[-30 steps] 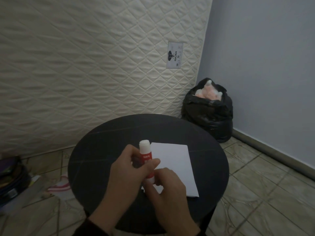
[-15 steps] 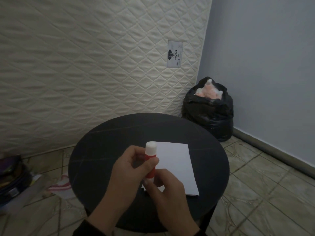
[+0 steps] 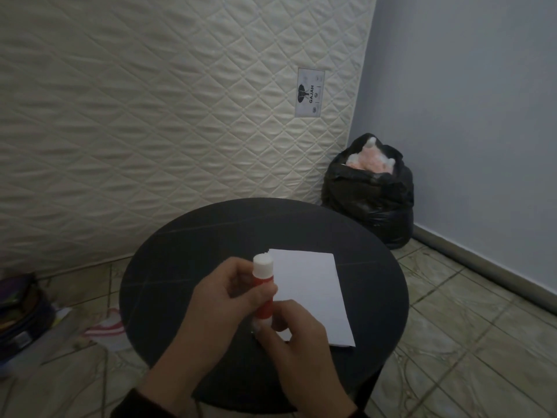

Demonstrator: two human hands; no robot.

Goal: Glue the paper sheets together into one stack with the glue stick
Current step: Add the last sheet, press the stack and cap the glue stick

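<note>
A red glue stick (image 3: 264, 285) with a white top stands upright above the round black table (image 3: 180, 267). My left hand (image 3: 223, 309) wraps around its red middle. My right hand (image 3: 297, 336) pinches its white base from below. White paper sheets (image 3: 310, 291) lie in a flat pile on the table, just right of the glue stick; my right hand covers their near left corner. Whether the white top is a cap or bare glue, I cannot tell.
A quilted cream mattress (image 3: 150, 116) leans against the wall behind the table. A full black rubbish bag (image 3: 370, 194) sits in the corner at the right. Bags and clutter (image 3: 21, 315) lie on the tiled floor at the left.
The glue stick has shifted slightly right and turned in my fingers, so its printed label no longer shows. Both hands stay on it and the paper has not moved.
</note>
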